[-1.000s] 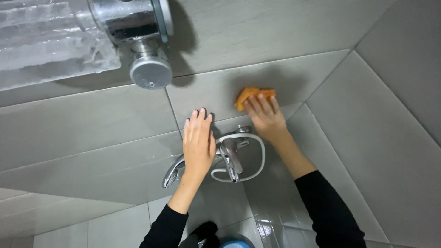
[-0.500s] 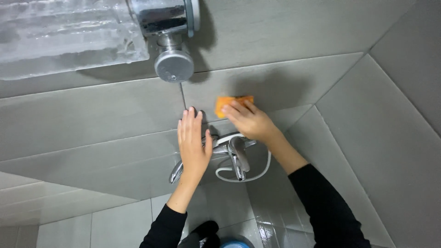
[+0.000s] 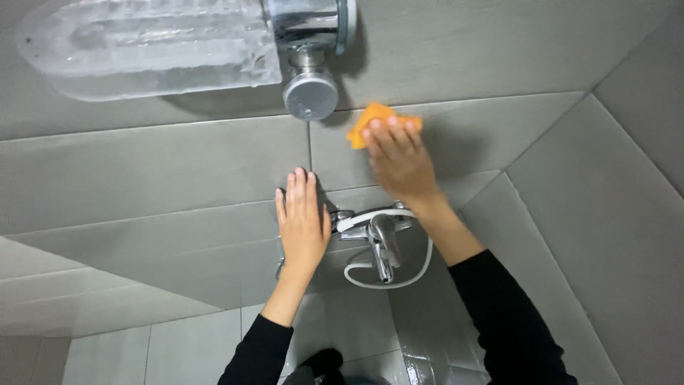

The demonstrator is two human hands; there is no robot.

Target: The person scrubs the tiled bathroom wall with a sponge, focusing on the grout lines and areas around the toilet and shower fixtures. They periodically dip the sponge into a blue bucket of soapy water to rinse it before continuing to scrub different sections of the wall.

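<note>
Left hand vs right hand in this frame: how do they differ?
The left hand lies flat and empty on the grey wall tile, by the chrome tap; the right hand presses an orange sponge to the wall. The left hand sits lower, the right hand higher, near the round chrome knob. Both are bare, fingers up, with black sleeves.

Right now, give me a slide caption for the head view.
Right hand presses orange sponge on grey wall tile; left hand lies flat beside chrome tap.
</note>
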